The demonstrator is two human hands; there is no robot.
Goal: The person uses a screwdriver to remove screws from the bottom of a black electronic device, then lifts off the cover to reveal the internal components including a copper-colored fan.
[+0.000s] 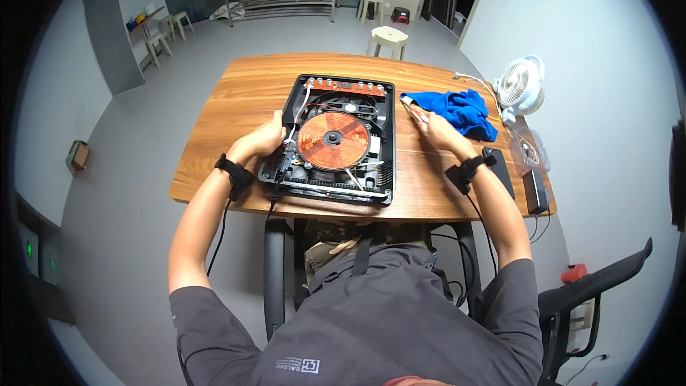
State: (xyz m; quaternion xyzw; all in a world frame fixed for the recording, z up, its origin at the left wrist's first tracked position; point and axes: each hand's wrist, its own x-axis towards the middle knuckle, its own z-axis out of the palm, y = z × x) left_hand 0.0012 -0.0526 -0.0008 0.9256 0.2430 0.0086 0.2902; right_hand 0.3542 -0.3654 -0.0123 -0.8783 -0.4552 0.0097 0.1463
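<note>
An opened induction cooker lies on the wooden table in front of me, its inside facing up. Its round copper coil sits near the middle, with an orange circuit board along the far edge and wires about it. My left hand is closed on the left rim of the black casing. To the right of the cooker and apart from it, my right hand grips what looks like a small brush, its pale end pointing away to the left. A blue cloth lies crumpled just beyond that hand.
A small white fan stands at the table's right edge, by a clear plastic box. Nearer are a flat black object and a black box with cables. A black cord hangs over the front edge.
</note>
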